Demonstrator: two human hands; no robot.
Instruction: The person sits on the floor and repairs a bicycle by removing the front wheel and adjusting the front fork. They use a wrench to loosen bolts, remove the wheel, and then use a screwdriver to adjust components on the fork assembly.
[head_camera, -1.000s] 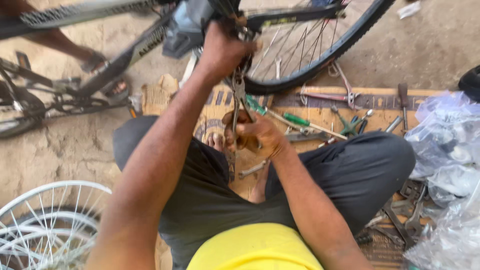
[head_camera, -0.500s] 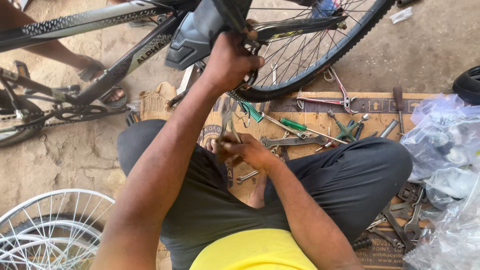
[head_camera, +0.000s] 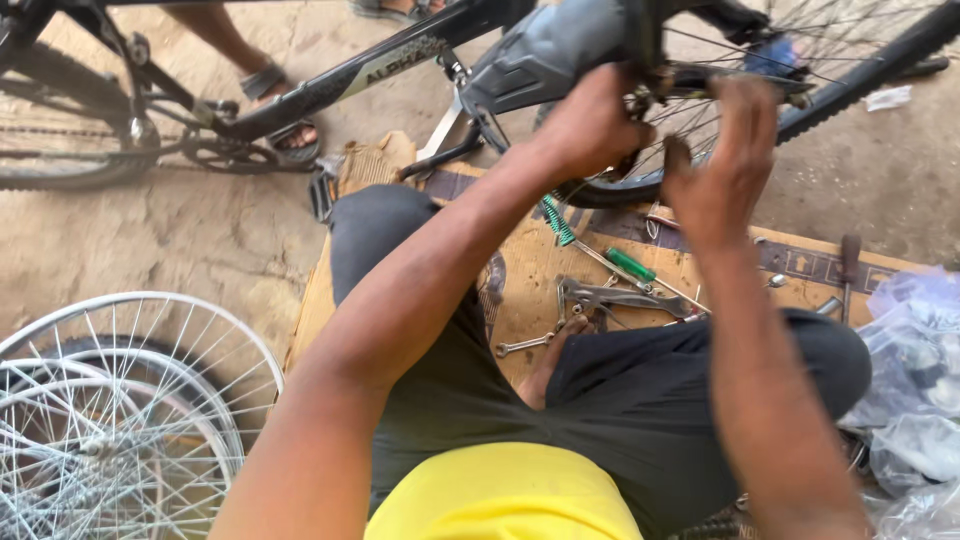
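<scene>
Both hands are now up at the rear hub (head_camera: 668, 82) of the black bicycle, at 12 o'clock in the view. A second ago the right hand (head_camera: 722, 165) was low over the lap, closed around a long metal tool, and half a second ago it was still down by the scattered tools; it has since risen to join the left hand (head_camera: 590, 125), so the work has moved from picking among the tools to the wheel itself. The left hand stays clenched on the hub area beside the grey mudguard (head_camera: 545, 55), as in both earlier views. The right hand's fingers are curled toward the axle, but I cannot tell whether they grip anything.

Below, at 3 o'clock from the knees, a flattened cardboard sheet (head_camera: 540, 275) on the ground carries a green-handled screwdriver (head_camera: 630, 264), a green coil spring (head_camera: 558, 220), pliers (head_camera: 625, 297) and a small spanner (head_camera: 522, 345). The ground (head_camera: 200, 240) is bare, dusty earth. At 8 o'clock lie 2 loose spoked wheel rims (head_camera: 120, 400); at 4 o'clock, crumpled clear plastic bags (head_camera: 915, 400). At 11 o'clock another person's sandalled foot (head_camera: 285, 135) stands beyond the bicycle frame (head_camera: 340, 80).
</scene>
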